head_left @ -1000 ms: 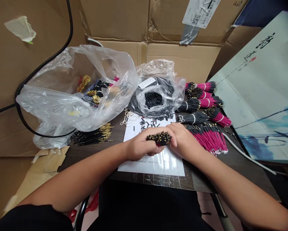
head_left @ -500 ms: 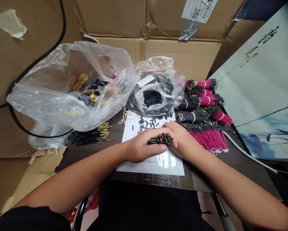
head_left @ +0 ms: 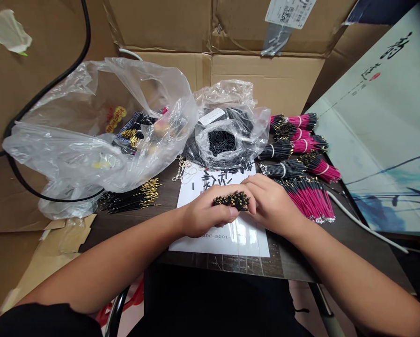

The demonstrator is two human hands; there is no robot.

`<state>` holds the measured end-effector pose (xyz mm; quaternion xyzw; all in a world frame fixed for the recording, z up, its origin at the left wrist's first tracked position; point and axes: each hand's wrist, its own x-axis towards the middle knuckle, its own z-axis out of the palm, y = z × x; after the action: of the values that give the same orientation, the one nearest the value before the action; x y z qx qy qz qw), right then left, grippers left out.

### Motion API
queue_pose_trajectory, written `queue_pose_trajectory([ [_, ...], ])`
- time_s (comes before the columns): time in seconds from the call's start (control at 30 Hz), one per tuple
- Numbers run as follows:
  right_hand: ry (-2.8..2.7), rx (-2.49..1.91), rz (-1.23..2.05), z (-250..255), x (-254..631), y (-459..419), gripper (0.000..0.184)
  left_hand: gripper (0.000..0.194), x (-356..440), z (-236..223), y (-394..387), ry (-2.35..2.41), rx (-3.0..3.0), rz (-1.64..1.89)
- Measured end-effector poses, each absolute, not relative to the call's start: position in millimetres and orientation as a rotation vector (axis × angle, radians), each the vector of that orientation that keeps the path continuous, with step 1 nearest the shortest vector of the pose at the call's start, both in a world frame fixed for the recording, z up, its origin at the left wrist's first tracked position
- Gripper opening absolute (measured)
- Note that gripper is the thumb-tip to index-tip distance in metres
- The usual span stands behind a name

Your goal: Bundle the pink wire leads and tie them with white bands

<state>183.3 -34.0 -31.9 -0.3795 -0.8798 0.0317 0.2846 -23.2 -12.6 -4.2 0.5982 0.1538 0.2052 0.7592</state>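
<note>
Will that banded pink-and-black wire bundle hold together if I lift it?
Probably: the white tie on the wire bundle looks tight. Its splayed ends suggest thin, flexible wires that may droop. It likely feels light.

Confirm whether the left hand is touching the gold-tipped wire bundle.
Touching: the head view shows the left hand curled around the gold-tipped wire bundle, gripping it from below.
</note>
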Motion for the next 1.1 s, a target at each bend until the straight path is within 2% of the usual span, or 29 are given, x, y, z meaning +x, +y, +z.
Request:
queue_pose_trajectory([
  [0.17,-2.242,-0.995,0.1,-18,201,-34,0.003,0.027,-21,-3,-12,0.463,1.401,0.596],
  [0.3,-2.085,-0.974,0.098,-6,208,-41,0.014,0.028,-17,-1,-11,0.678,1.425,0.655],
  [0.43,-2.129,-0.864,-0.022,-2,200,-50,0.024,0.027,-15,-3,-10,0.771,1.476,0.537],
  [0.57,-2.189,-0.798,-0.071,-4,193,-54,0.027,0.025,-15,-7,-10,0.738,1.555,0.498],
  [0.8,-2.125,-0.775,0.118,-2,196,-56,0.034,0.021,-14,-4,-12,0.676,1.517,0.593],
  [0.97,-2.005,-0.841,0.226,-1,193,-54,0.028,0.017,-14,-1,-15,0.655,1.589,0.667],
  [1.1,-1.897,-0.916,0.228,12,192,-55,0.024,0.025,-18,-1,-14,0.553,1.66,0.63],
])
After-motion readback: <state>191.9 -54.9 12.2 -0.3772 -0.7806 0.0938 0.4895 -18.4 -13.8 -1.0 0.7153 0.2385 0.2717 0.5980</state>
